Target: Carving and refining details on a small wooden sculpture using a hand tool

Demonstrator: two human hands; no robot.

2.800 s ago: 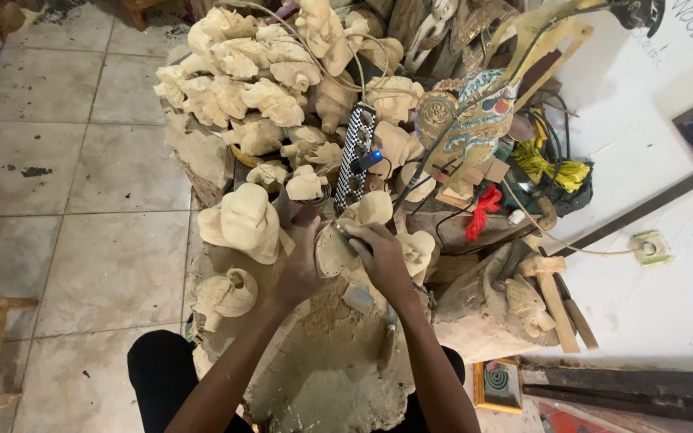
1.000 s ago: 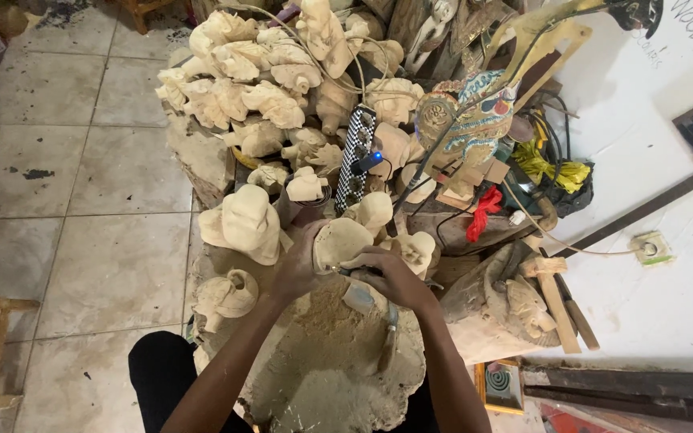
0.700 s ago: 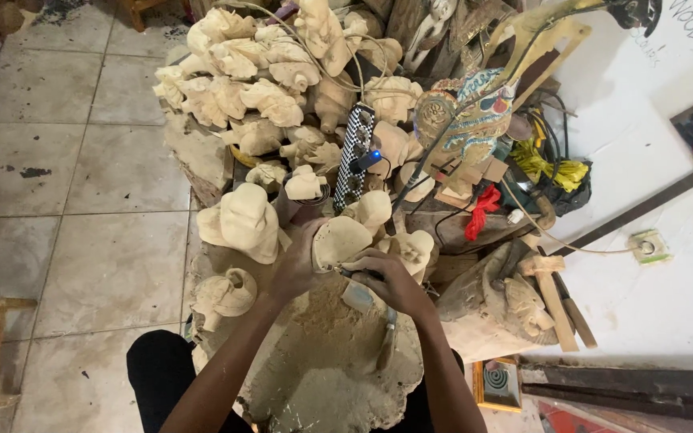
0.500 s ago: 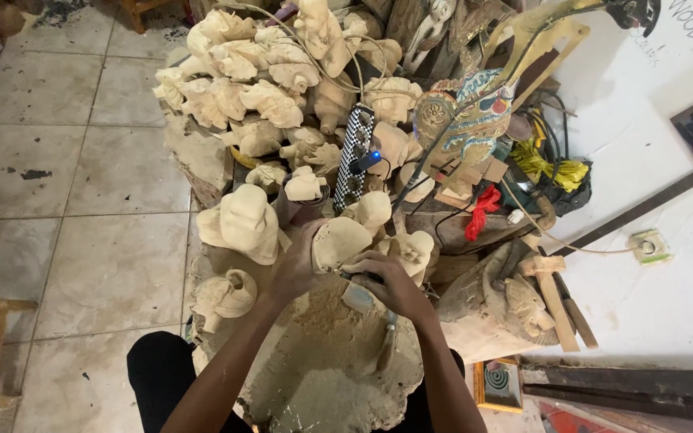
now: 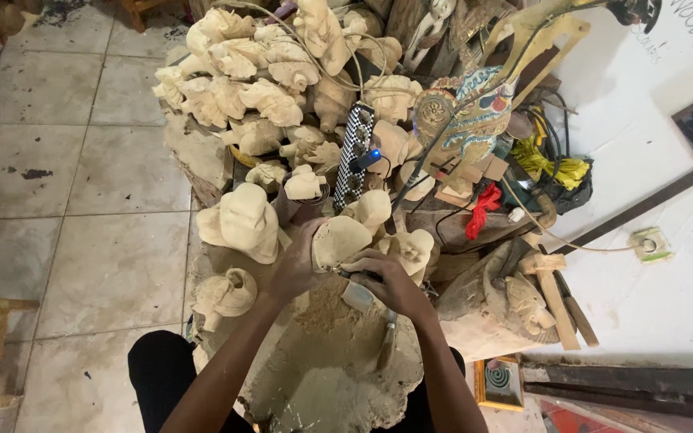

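Observation:
My left hand (image 5: 294, 269) grips a pale, unpainted wood carving (image 5: 340, 239) from its left side and steadies it over a sawdust-covered stump (image 5: 314, 377). My right hand (image 5: 387, 281) is closed around a small hand-held carving tool (image 5: 357, 295), whose tip is pressed against the carving's lower right edge. The tool's end is mostly hidden under my fingers.
Several unpainted carved figures (image 5: 242, 220) crowd the stump and pile up behind it. A black-and-white checkered speaker (image 5: 354, 156) with a blue light stands upright just beyond. A painted bird carving (image 5: 467, 120), cords, wooden mallets (image 5: 555, 293) and a wall socket (image 5: 649, 244) lie to the right. Tiled floor (image 5: 82, 200) spreads to the left.
My right hand has shifted slightly along the carving's lower edge with the tool; the left hand keeps its grip. Nothing else has moved.

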